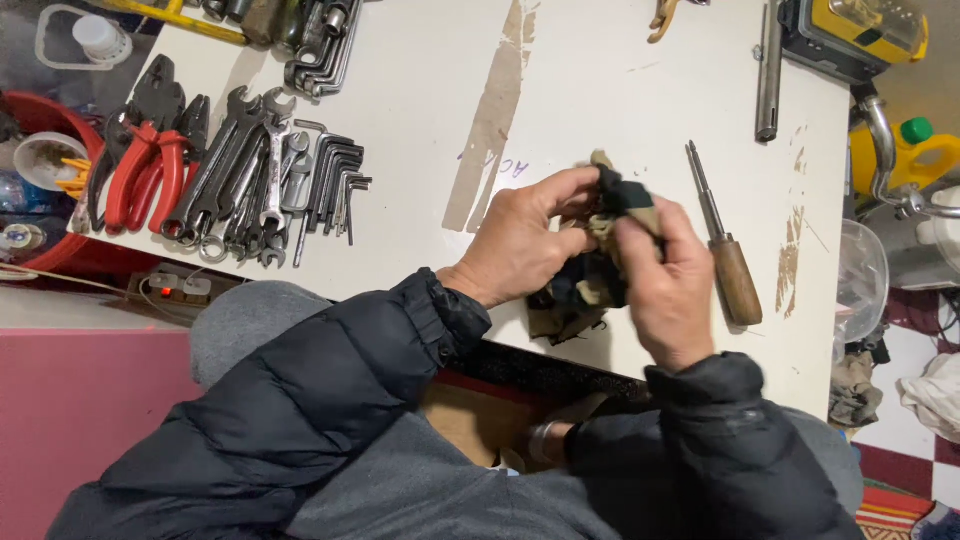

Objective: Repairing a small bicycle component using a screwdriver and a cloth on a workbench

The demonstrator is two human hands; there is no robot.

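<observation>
Two hands work one crumpled black-and-tan rag (590, 265) above the near edge of the white tabletop (600, 90): left hand (520, 245) pinches its upper fold between thumb and fingers, right hand (670, 285) is clenched around its right side. Just right of the rag lies a wooden-handled screwdriver (728, 255), shaft pointing away from the person, not touching either hand. Well left of the rag sit a row of wrenches (240, 180), a set of hex keys (335, 180) and red-handled pliers (145, 165).
</observation>
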